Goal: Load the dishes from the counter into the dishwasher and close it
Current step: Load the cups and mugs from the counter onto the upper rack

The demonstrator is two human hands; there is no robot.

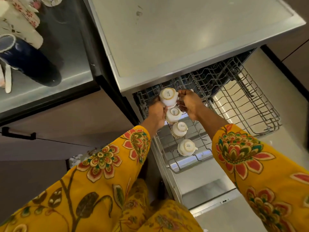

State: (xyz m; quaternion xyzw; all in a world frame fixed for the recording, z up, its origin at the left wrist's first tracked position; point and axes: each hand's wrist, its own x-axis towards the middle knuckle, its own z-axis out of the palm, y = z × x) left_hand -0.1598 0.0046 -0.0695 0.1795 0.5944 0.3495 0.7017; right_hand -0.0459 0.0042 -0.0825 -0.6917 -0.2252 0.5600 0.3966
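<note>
The dishwasher's upper rack is pulled out over the open door. An upside-down white cup is at the rack's far left end, held between both hands: my left hand grips its left side and my right hand pinches its right side. Three more white cups stand upside down in a row on the rack behind it, toward me: one, another and the nearest. My yellow flowered sleeves cover both forearms.
The counter at the left carries a dark blue mug, white patterned dishes and a white utensil. The dishwasher's steel top lies ahead. The right part of the rack holds nothing. A drawer handle sticks out at the lower left.
</note>
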